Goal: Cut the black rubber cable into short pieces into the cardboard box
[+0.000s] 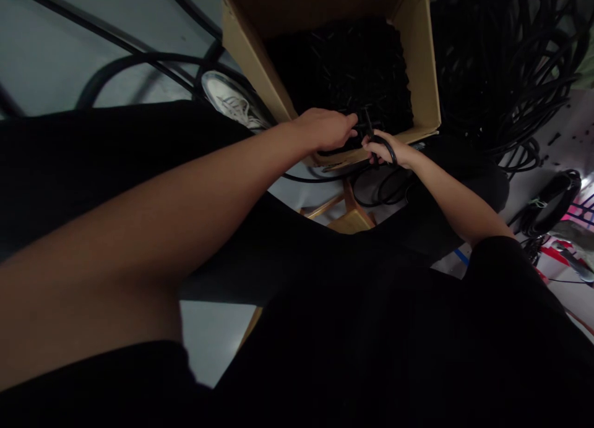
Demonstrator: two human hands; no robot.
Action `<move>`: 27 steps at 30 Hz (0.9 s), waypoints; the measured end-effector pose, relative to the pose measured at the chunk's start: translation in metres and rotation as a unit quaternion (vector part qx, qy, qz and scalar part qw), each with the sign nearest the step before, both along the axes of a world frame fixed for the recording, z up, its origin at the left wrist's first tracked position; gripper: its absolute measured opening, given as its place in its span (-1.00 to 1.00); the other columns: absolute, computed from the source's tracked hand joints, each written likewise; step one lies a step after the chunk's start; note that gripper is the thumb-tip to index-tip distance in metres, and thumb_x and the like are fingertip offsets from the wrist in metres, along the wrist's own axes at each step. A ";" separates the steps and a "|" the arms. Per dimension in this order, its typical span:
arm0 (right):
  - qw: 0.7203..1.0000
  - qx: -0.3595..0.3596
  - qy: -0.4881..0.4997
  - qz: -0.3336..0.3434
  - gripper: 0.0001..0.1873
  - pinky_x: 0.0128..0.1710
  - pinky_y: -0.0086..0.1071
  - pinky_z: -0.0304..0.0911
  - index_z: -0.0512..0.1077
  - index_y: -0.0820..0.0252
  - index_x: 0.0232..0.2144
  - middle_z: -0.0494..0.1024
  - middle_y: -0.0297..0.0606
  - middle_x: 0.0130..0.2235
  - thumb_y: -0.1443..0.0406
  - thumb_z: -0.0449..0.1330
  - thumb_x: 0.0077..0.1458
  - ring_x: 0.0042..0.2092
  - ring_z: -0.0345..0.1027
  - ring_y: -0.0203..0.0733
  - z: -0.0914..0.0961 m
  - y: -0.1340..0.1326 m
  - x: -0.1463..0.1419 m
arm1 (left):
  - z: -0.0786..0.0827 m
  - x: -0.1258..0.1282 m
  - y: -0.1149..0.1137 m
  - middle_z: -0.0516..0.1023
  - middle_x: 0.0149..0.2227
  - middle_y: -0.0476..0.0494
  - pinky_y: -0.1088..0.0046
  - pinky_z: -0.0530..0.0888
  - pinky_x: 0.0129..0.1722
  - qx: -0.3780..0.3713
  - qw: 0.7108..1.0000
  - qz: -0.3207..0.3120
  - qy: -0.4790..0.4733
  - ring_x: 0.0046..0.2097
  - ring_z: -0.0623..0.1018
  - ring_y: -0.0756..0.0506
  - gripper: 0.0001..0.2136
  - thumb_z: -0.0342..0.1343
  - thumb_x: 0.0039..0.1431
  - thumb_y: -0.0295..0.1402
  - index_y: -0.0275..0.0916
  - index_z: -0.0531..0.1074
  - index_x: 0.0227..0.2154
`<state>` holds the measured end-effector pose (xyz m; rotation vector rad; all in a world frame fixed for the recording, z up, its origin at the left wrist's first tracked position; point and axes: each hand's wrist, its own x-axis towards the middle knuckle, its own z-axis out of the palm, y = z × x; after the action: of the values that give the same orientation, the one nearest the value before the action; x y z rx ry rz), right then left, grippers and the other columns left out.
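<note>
Over the near edge of an open cardboard box (426,75), my right hand (387,148) is closed around black-handled scissors (388,148). Their dark blades point up and away, over the box's contents. My left hand (327,130) reaches in from the left, its fingers pinched close to the blades. A short black piece (366,126) seems to stick out from those fingertips, though the dark background blurs its outline. Many small black pieces (343,63) fill the box, too dark to tell apart one by one.
Thick black cable (139,58) loops over the floor on the left, beside a light shoe (232,100). Coiled black cables (524,106) are heaped right of the box. A wooden stool (352,221) shows below, between my legs. Red and blue items (561,252) lie far right.
</note>
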<state>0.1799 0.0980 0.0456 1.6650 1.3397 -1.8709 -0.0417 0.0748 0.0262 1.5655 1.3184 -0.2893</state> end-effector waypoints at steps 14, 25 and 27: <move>1.000 0.003 -0.006 -0.024 -0.60 -0.58 -0.52 0.09 0.37 0.00 -0.07 0.30 -0.52 -0.43 0.11 0.55 0.57 -0.49 0.15 -0.31 -0.010 0.002 0.008 | -0.015 -0.004 0.001 0.84 0.29 -0.56 0.00 0.68 0.37 0.012 0.999 -0.026 0.034 0.46 0.77 -0.60 -0.41 0.02 0.81 -0.06 -0.25 0.55 0.64; 1.000 0.018 -0.009 -0.004 -0.51 -0.52 -0.48 0.09 0.32 -0.01 -0.16 0.28 -0.56 -0.47 0.22 0.63 0.45 -0.48 0.19 -0.30 -0.004 -0.001 0.004 | -0.024 -0.006 0.002 0.81 0.37 -0.64 -0.13 0.68 0.38 -0.014 0.999 -0.006 0.039 0.49 0.74 -0.70 -0.33 0.07 0.79 0.03 -0.28 0.56 0.67; 1.000 0.021 -0.007 -0.002 -0.56 -0.49 -0.47 0.14 0.34 -0.01 -0.15 0.33 -0.52 -0.44 0.24 0.58 0.47 -0.45 0.26 -0.27 -0.005 -0.002 0.004 | -0.026 -0.008 0.001 0.81 0.38 -0.62 -0.12 0.67 0.39 -0.016 0.999 0.006 0.039 0.51 0.72 -0.68 -0.33 0.06 0.80 0.04 -0.29 0.55 0.67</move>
<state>0.1836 0.0962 0.0405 1.6992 1.3804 -1.8412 -0.0493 0.0762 0.0005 1.5329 1.3759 -0.3649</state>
